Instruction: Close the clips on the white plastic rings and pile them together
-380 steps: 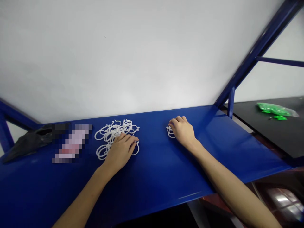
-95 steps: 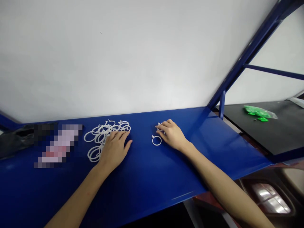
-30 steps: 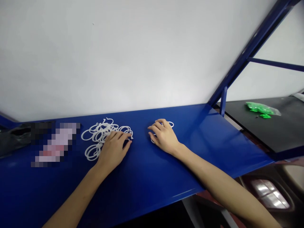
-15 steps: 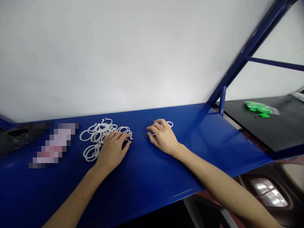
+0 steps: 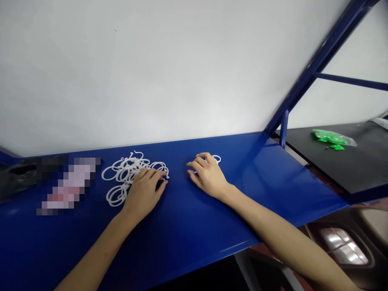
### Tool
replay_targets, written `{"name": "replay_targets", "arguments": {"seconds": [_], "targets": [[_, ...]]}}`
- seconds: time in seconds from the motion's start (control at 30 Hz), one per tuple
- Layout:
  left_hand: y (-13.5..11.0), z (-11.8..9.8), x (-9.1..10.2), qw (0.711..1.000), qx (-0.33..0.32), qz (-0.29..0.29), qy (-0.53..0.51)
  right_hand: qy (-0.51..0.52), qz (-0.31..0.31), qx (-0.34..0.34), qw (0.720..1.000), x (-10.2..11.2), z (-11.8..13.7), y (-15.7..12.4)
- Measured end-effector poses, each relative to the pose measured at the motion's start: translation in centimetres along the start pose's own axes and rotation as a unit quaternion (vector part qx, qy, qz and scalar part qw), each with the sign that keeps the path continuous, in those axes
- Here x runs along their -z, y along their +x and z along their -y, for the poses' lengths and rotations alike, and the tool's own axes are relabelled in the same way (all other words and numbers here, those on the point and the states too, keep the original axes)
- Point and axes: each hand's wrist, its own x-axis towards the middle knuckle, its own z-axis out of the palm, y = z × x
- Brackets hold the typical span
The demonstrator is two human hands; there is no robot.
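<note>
A tangled pile of white rings [image 5: 117, 173], some with small hooks, lies on the blue tabletop [image 5: 182, 226]. My left hand [image 5: 144, 190] rests palm down on the near right side of this pile, fingers apart, covering some of the rings. To the right, my right hand [image 5: 209, 173] lies over another white ring [image 5: 217, 158], whose far edge shows past the knuckles. Its fingers are spread and slightly bent, with the thumb apart. What lies under that palm is mostly hidden.
A black plastic bag [image 5: 18, 178] and a blurred-out pinkish item [image 5: 69, 186] lie at the left. A white wall [image 5: 151, 81] stands behind, and a blue frame post [image 5: 306, 74] slants up at the right. Beyond it, a black table [image 5: 330, 165] holds a clear bag of green pieces [image 5: 330, 137].
</note>
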Motion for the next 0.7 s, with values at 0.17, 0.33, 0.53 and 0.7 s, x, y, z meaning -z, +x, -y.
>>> {"name": "replay_targets", "arguments": {"seconds": [0.17, 0.33, 0.53, 0.7], "targets": [[0.0, 0.0, 0.0, 1.000, -0.004, 0.005, 0.006, 0.000, 0.001, 0.004, 1.000, 0.0, 0.0, 0.0], [0.1, 0.0, 0.1, 1.000, -0.009, 0.006, -0.006, 0.002, -0.002, 0.010, 1.000, -0.2, 0.0, -0.1], [-0.3, -1.3, 0.5, 0.997, -0.026, -0.008, -0.076, 0.035, 0.006, 0.040, 0.999, 0.1, 1.1, -0.1], [-0.6, -3.1, 1.0, 0.983, -0.038, 0.001, -0.180, 0.077, 0.015, 0.093, 0.993, 0.4, 2.4, -0.1]]}}
